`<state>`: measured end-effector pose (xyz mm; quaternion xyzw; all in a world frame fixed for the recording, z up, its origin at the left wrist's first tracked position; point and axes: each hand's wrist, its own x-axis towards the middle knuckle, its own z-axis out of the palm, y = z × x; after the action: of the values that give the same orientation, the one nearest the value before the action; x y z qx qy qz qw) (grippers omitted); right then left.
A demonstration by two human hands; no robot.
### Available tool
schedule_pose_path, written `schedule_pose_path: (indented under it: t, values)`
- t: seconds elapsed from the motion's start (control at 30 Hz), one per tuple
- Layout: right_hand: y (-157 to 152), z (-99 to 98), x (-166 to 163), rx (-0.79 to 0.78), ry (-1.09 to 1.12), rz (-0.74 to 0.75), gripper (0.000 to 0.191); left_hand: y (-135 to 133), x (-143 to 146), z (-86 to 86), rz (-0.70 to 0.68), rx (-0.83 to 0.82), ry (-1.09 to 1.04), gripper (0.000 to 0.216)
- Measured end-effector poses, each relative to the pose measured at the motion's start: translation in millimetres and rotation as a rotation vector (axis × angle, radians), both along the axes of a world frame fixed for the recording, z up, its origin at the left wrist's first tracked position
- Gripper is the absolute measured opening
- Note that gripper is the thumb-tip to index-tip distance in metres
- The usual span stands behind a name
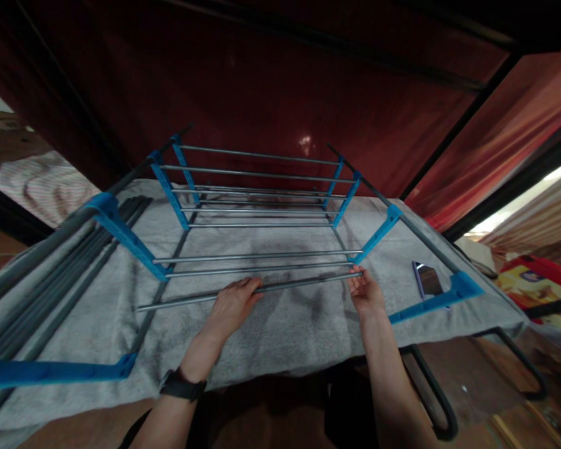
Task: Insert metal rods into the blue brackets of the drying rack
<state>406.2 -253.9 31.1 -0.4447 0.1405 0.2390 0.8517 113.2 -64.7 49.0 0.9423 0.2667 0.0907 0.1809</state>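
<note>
A thin grey metal rod (303,284) lies crosswise in front of me, its left end free and slightly lower. My left hand (236,305), with a dark watch on the wrist, is closed around the rod's middle. At the right end, my right hand (366,292) has its fingers around the tip, close to a blue plastic bracket (378,234). Both hands are inside a rack frame of grey tubes (423,234) and blue brackets. Several crossbars (262,255) span its farther brackets. A blue bracket (121,234) stands to the left.
A grey cloth (280,337) covers the surface under the frame. Several loose grey tubes (60,299) lie at the left. A phone (429,280) rests on the right, partly behind a blue bracket (434,304). Red sheeting (262,81) hangs behind; a dark metal bar (432,390) is at lower right.
</note>
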Motion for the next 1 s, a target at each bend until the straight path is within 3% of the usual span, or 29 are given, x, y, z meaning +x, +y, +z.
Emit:
schedule_pose_path:
  t: [0.13,0.4,0.57,0.63,0.77,0.87,1.0]
  values:
    - [0.1,-0.2,-4.4,-0.014,-0.008,0.006,0.016,-0.4,-0.6,2.0,0.002,0.058,-0.021,0.026]
    - [18.6,-6.6,-44.0,-0.056,-0.039,0.259,0.009,-5.3,1.8,-3.6,-0.038,0.092,-0.061,0.029]
    - [-35.2,-2.6,-46.5,-0.368,-0.390,0.318,0.012,3.2,2.8,-4.4,-0.017,0.116,-0.097,0.035]
    - [-58.4,-2.8,-48.3,-0.409,-0.407,0.308,0.017,7.1,3.9,-4.9,-0.029,0.120,-0.119,0.037]
    - [-64.6,-4.0,-53.0,-0.321,-0.274,0.284,0.032,6.2,4.2,-6.4,-0.089,0.119,-0.131,0.037]
    - [-42.4,-1.5,-58.4,-0.261,-0.246,0.222,0.027,0.4,2.1,-7.6,-0.116,0.116,-0.120,0.036]
    - [-11.8,8.1,-71.5,-0.055,-0.190,0.345,0.020,-7.2,2.6,-6.7,-0.134,0.086,-0.105,0.035]
